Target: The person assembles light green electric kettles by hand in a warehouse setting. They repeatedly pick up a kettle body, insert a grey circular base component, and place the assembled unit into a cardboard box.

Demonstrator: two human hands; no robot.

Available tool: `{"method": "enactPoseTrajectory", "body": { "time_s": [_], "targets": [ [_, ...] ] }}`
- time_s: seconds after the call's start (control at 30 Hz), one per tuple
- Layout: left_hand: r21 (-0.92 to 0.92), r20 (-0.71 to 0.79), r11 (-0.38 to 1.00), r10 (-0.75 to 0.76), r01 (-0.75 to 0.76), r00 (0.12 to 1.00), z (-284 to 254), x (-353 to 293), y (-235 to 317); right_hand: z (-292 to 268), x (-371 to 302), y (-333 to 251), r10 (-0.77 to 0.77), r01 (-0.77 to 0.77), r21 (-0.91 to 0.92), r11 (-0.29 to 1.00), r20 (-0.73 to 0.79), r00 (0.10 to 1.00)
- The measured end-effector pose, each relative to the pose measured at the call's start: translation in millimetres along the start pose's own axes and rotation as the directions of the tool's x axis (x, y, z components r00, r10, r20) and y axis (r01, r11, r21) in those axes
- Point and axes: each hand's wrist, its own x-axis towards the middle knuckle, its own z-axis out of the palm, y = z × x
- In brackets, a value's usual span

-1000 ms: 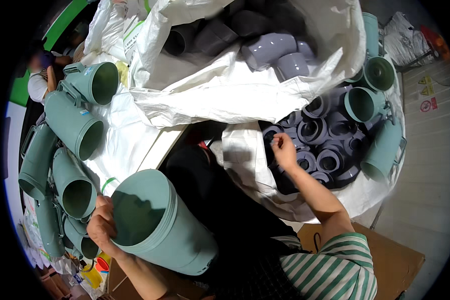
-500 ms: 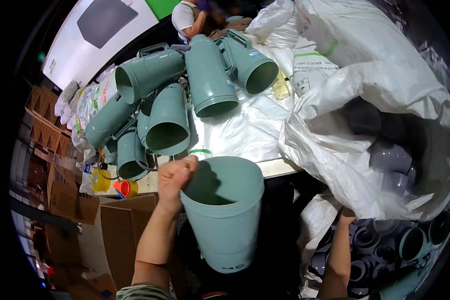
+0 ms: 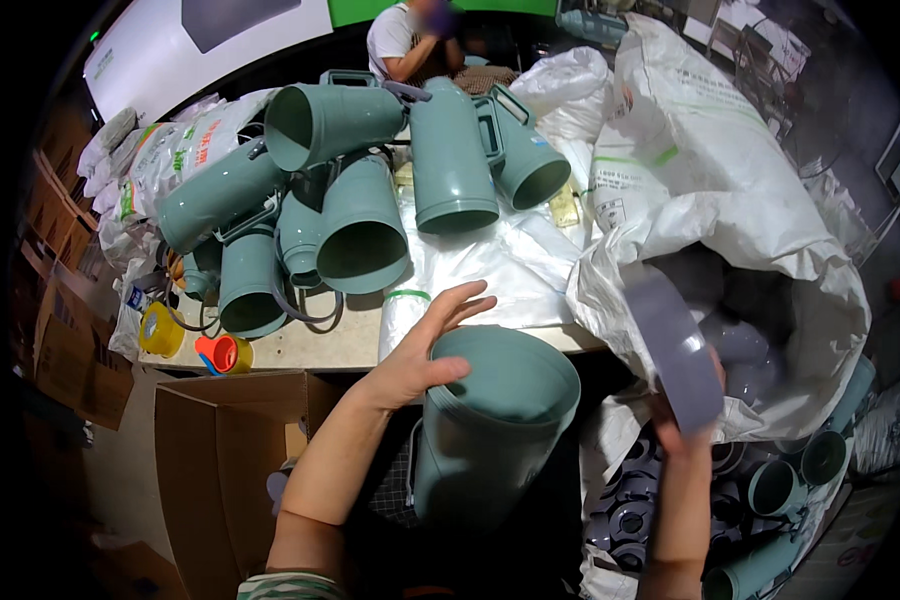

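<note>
In front of my body stands a sea-green plastic jug body (image 3: 500, 450), tilted slightly, its wide open end up. My left hand (image 3: 420, 350) rests at its left rim with fingers stretched out and the thumb lying over the edge. At the mouth of a white woven sack (image 3: 610, 260), my right hand (image 3: 685, 425) grips a grey-purple round plastic part (image 3: 675, 350), smeared by motion and seen nearly edge-on. More grey-purple parts (image 3: 745, 345) lie inside that sack, partly in shadow.
Several green jug bodies (image 3: 360, 230) are piled on the table (image 3: 280, 350). Rolls of yellow tape (image 3: 160, 330) and red tape (image 3: 228, 353) lie at its front edge. An open cardboard box (image 3: 210, 440) stands at left. Grey parts (image 3: 635, 520) fill the lower right. A person (image 3: 410, 45) sits beyond.
My right hand has come up from beside the sack with a grey-purple part. My left hand has loosened from a fist on the rim to stretched fingers. The view has shifted.
</note>
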Motion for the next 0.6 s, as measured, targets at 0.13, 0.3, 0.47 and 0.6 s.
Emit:
{"method": "enactPoseTrajectory", "body": {
  "time_s": [0.13,0.3,0.47,0.6],
  "targets": [
    [-0.076,-0.100,0.990,0.110,-0.118,0.989,-8.8,-33.8,26.3,88.1,-0.1,45.7,0.136,0.246,-0.627,0.739,0.497,0.857],
    [-0.069,-0.245,0.995,0.052,-0.071,0.968,0.8,-55.8,28.4,124.2,-27.5,98.2,-0.024,0.057,-0.099,0.993,0.309,0.951],
    [-0.147,-0.280,0.948,0.234,-0.283,0.931,6.1,-65.8,-2.5,120.8,-34.2,109.4,-0.104,0.148,-0.128,0.981,0.298,0.949],
    [-0.136,-0.249,0.933,0.292,-0.332,0.923,10.0,-59.7,-20.2,108.9,-34.1,113.8,-0.177,0.227,-0.176,0.958,0.264,0.948]
  ]
}}
